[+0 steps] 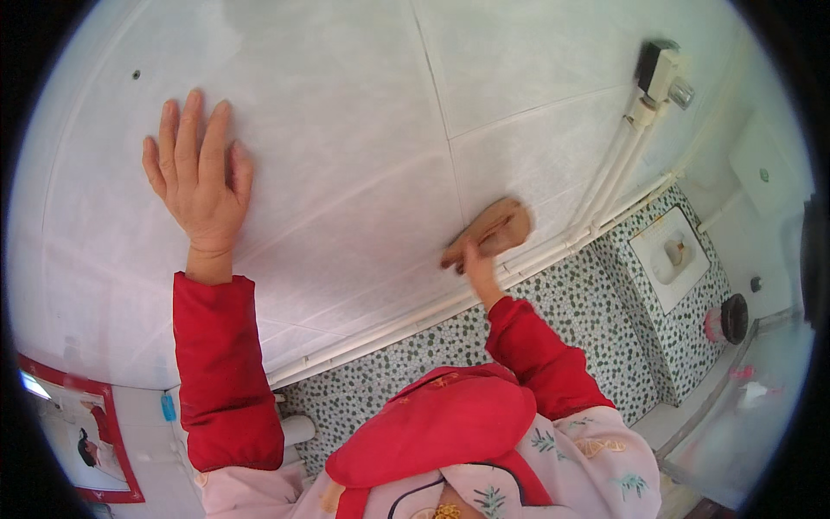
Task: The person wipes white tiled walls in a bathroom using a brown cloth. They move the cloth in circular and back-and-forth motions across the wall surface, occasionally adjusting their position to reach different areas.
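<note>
A brown cloth (499,227) is bunched in my right hand (478,263) and pressed against the white tiled wall (337,130), low down near the pipes. Some of that hand's fingers are hidden by the cloth, and the hand is slightly blurred. Higher up and to the left, my left hand (201,175) lies flat on the same wall, fingers spread, holding nothing. Red sleeve covers (220,363) reach to both wrists, and a red apron (434,422) covers my chest.
White pipes (415,318) run along the wall's base, rising at right to a boxed fitting (658,71). A squat toilet (671,250) sits on a raised mosaic step. Beside it stands a waste bin (734,319). A red-framed mirror (84,434) hangs lower left.
</note>
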The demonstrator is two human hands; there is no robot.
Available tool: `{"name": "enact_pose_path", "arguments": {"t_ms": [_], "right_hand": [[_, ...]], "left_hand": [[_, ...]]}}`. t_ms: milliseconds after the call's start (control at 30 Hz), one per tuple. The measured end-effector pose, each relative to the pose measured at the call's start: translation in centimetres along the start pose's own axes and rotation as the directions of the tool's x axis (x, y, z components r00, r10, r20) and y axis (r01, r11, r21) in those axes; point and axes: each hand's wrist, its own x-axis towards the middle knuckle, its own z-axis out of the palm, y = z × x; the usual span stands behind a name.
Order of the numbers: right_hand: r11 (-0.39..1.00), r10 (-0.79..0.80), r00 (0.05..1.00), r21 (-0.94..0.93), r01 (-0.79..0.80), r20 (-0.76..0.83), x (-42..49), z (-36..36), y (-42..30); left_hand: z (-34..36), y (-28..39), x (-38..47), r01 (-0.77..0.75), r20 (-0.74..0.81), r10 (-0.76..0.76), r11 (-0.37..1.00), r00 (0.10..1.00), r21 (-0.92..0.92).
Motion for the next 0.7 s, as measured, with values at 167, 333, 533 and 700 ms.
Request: {"name": "enact_pose_path", "arguments": {"t_ms": [167, 333, 533, 700], "right_hand": [[0.969, -0.235, 0.972, -0.092, 0.231, -0.028, -2.1, 2.5, 0.1], [0.855, -0.495, 0.772, -0.066, 0.514, -0.399, 9.3, -5.0, -4.6], [0.868, -0.217, 0.722, 0.209, 0.451, -0.657, 14.2, -10.2, -16.0], [0.775, -0.608, 0.707, -0.077, 0.627, -0.361, 6.2, 1.2, -14.2]], "left_hand": [[-0.1, -0.3, -0.2, -0.017, -0.01, 0.017, 1.0, 1.0, 0.006], [-0.5, -0.1, -0.3, -0.019, 0.013, 0.019, 1.0, 1.0, 0.021], [0.3, 0.0, 0.3, -0.022, -0.038, 0.022, 1.0, 0.999, 0.019], [-0.2, 0.0, 0.1, -0.018, -0.031, 0.018, 1.0, 0.999, 0.018]]}}
